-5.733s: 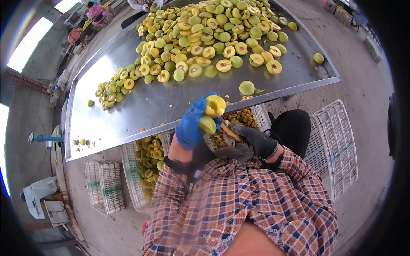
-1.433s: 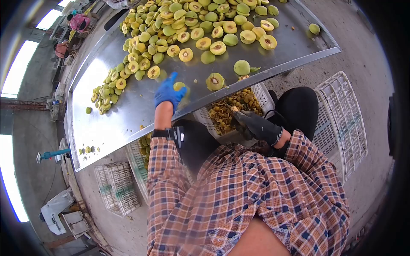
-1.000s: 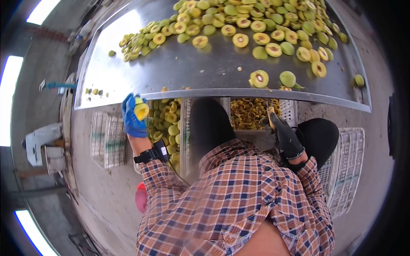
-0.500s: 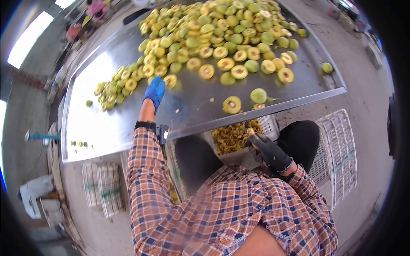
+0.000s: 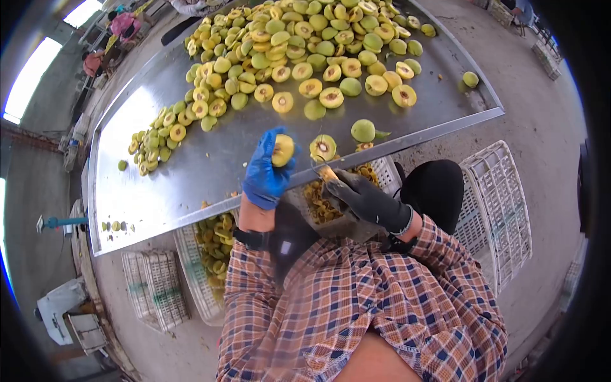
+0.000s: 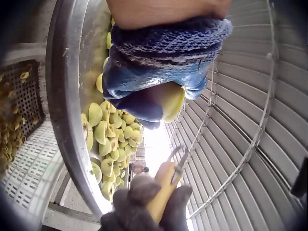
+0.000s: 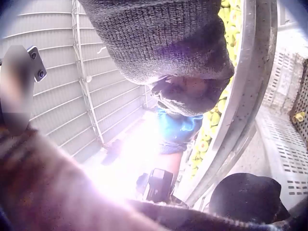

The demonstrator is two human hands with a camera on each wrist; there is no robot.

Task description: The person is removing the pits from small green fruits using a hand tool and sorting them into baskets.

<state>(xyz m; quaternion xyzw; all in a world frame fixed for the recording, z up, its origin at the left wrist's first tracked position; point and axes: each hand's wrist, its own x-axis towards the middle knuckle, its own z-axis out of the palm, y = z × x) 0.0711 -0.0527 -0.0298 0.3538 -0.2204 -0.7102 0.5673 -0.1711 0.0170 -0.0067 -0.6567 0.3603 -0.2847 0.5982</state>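
Observation:
The left hand, in a blue glove, holds a halved yellow-green fruit over the table's near edge, cut face outward. In the left wrist view its blue fingers curl round the fruit. The right hand, in a dark glove, grips a wooden-handled tool with a thin forked metal tip, seen close in the left wrist view as a yellow handle. Just beyond that tip lies a fruit half with its pit showing. In the right wrist view the dark glove hides the tool.
Halved fruits are heaped on the metal table. Beneath its near edge stand a crate of small scraps and a crate of fruit halves. White crates stand right, others left. People are at the far left.
The left hand has come back from the fruit pile toward the body and now holds a fruit half. The right hand has moved up and left with the tool, near the left hand.

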